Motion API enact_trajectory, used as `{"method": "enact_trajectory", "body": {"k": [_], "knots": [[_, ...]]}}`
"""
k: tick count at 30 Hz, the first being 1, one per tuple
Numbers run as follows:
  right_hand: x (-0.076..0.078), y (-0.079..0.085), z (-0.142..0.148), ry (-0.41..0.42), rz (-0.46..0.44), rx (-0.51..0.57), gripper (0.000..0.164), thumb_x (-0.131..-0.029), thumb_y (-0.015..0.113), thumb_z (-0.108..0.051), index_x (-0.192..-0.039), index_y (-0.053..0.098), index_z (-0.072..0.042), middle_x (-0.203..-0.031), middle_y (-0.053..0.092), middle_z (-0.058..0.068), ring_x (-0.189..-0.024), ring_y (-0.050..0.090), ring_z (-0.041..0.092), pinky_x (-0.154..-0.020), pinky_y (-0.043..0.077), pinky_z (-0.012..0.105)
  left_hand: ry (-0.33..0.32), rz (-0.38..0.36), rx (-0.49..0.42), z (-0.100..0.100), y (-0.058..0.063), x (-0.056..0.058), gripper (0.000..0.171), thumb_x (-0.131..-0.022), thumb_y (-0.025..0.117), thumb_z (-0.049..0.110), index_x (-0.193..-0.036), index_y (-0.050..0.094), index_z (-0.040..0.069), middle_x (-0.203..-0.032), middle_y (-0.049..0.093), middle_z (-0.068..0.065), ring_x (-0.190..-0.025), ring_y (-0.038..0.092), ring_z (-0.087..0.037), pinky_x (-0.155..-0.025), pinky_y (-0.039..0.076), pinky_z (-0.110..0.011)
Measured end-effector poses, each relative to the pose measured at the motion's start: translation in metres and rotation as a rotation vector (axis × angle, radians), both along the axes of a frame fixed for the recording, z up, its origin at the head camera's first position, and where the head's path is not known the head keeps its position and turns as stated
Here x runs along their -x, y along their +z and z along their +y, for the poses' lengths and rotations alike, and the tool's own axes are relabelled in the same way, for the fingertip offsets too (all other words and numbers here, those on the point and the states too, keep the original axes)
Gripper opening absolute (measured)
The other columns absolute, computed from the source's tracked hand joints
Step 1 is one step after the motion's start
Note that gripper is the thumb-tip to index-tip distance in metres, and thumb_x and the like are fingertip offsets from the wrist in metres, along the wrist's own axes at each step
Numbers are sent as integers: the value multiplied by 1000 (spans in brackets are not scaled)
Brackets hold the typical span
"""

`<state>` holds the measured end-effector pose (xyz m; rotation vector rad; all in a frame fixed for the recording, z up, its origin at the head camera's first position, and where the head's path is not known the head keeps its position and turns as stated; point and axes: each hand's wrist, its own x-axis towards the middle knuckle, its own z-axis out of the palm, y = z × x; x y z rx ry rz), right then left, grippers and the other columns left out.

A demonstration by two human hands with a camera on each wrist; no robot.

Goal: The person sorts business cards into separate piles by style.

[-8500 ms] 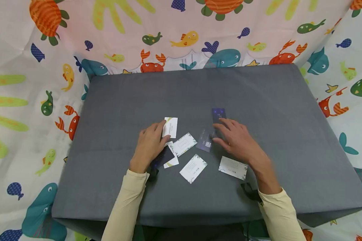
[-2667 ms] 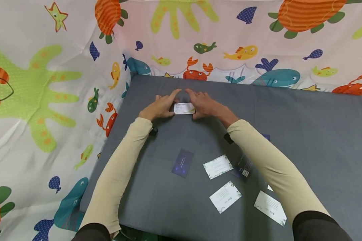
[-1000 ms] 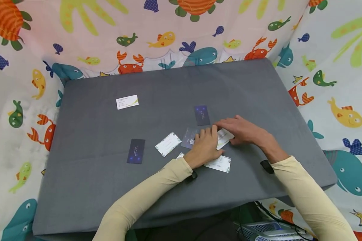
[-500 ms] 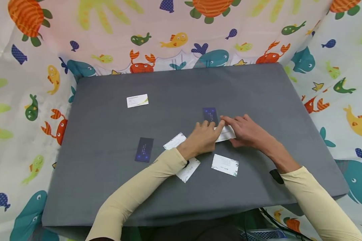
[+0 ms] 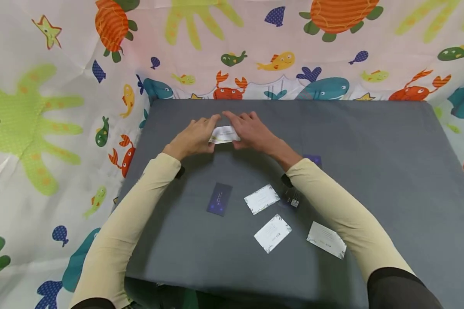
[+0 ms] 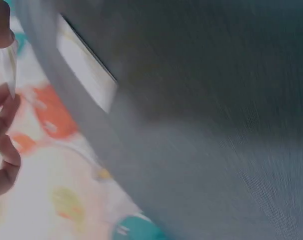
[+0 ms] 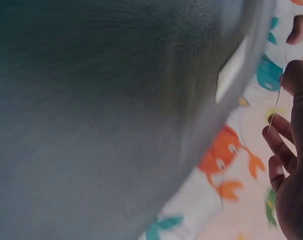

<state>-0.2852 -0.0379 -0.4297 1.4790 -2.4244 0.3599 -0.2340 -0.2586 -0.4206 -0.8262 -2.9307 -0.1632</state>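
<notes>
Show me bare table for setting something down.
Widest: the table right of the right sleeve. Smaller: front left, between left sleeve and leftmost purple card. Crowded: middle, with three white cards, and back left, where left hand and right hand hold another card.

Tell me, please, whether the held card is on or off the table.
Off: wrist views show the held card pinched above the table, clear of the resting card.

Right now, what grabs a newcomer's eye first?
First, the bright sea-creature backdrop behind and beside the gray table. Next, the left hand and right hand near the table's far edge, pinching a white card between them. Below them in the head view, a dark blue card lies left of three loose white cards.
</notes>
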Motion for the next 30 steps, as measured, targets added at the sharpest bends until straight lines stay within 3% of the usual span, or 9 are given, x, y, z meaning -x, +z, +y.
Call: {"method": "enact_trajectory", "body": {"k": [3,8,11,15,17,20,23,26,30], "knots": [[11,-20,-24,-14,-75,-48,92,-72,72,-36,-142,18,-11,-111,61,7,-97,52,28,-79,31,43,17,-64,-11,-21,-21,12,82,-67,72,26,-134,29,7,-99,57,-8,-95,53,-28,-78,42,-51],[20,-44,-43,-61,-142,-94,94,-73,73,-35,-143,15,-11,-116,59,8,-101,51,28,-81,30,44,31,-142,-31,-36,-49,26,79,-70,68,27,-135,27,8,-103,57,-7,-96,51,-25,-82,40,-51],[24,-51,-49,-58,-163,-102,91,-76,69,-35,-144,14,-11,-114,59,10,-100,51,29,-83,31,45,68,-167,-48,-43,-55,31,79,-70,68,27,-135,27,10,-103,57,-5,-98,51,-24,-84,38,-50],[34,-54,-56,-68,-193,-118,88,-77,68,-35,-144,17,-15,-121,56,9,-101,51,31,-85,30,46,78,-147,-61,-51,-58,39,80,-69,68,30,-135,28,12,-97,55,-1,-94,51,-22,-82,38,-48],[31,-50,-52,-73,-208,-122,87,-76,69,-36,-144,18,-16,-126,53,8,-103,51,31,-85,31,47,76,-136,-56,-48,-56,36,80,-69,67,31,-136,27,13,-98,55,-1,-94,51,-22,-81,38,-47],[24,-45,-49,-42,-233,-114,85,-77,69,-36,-144,19,-16,-132,48,10,-110,48,32,-86,30,47,121,-135,-56,-44,-53,24,81,-71,65,35,-137,25,14,-108,54,-5,-101,50,-25,-82,37,-48],[13,-38,-44,29,-235,-79,81,-79,68,-33,-143,22,-12,-131,47,11,-114,46,29,-87,30,47,222,-126,-70,-33,-48,3,79,-73,62,40,-138,26,14,-123,48,-7,-110,46,-29,-82,37,-50],[-5,-27,-32,143,-235,-44,74,-77,69,-28,-139,32,-9,-124,53,8,-111,49,23,-86,31,45,308,-116,-119,-11,-35,-29,71,-74,61,42,-131,32,10,-121,47,-9,-104,48,-31,-77,41,-52],[-35,-16,-12,360,-323,-89,68,-73,73,-19,-132,41,-7,-118,58,5,-109,53,18,-86,33,44,381,-173,-146,23,-20,-82,60,-73,60,46,-114,38,9,-98,52,-6,-83,55,-28,-63,45,-48]]}}
